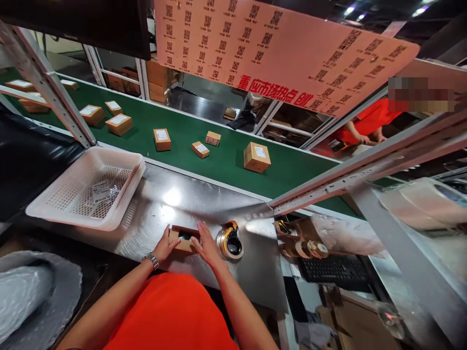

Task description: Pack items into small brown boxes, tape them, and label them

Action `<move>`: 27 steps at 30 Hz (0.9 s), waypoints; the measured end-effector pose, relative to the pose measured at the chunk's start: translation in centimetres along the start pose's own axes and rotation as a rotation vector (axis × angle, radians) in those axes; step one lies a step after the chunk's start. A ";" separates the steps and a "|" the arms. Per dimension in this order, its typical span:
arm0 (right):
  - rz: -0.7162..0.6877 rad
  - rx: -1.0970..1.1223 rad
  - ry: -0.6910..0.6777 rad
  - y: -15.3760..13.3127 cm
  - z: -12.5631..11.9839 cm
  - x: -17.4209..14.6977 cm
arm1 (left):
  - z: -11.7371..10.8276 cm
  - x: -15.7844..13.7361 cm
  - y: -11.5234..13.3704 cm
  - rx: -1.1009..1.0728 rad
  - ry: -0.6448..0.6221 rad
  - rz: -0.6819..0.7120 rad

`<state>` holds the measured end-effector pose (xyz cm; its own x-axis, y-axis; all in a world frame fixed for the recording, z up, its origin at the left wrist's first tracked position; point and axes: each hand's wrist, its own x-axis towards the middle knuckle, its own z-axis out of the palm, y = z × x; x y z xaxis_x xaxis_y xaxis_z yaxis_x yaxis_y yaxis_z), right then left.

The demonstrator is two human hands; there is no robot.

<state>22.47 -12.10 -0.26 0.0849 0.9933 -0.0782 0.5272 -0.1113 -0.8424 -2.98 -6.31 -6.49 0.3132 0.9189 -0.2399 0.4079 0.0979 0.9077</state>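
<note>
A small brown cardboard box [184, 245] lies on the metal table in front of me, its top open. Something dark shows inside it, too small to make out. My left hand [166, 247], with a metal watch at the wrist, grips the box's left end, thumb along the near side. At the right end, my right hand [206, 245] presses the box with its fingers stretched along the side and the thumb near the front edge. Just right of that hand stands a tape dispenser [233, 243] in orange and black with a roll of tape.
A white plastic basket [91, 221] holding labelled plastic packets stands at the left. Beyond the table runs a green conveyor belt [219, 165] carrying several labelled boxes. Metal posts flank the table, and a keyboard [335, 272] sits at right. A co-worker in red works across the belt.
</note>
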 end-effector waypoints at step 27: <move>0.511 -0.495 0.256 6.1 -6.1 -3.9 | 1.0 1.5 1.7 -0.023 0.119 0.079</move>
<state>30.50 -16.83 -1.89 0.5830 0.7827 -0.2177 0.6823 -0.6172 -0.3919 -0.98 -5.17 -5.61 0.2386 0.9629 -0.1259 0.3657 0.0310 0.9302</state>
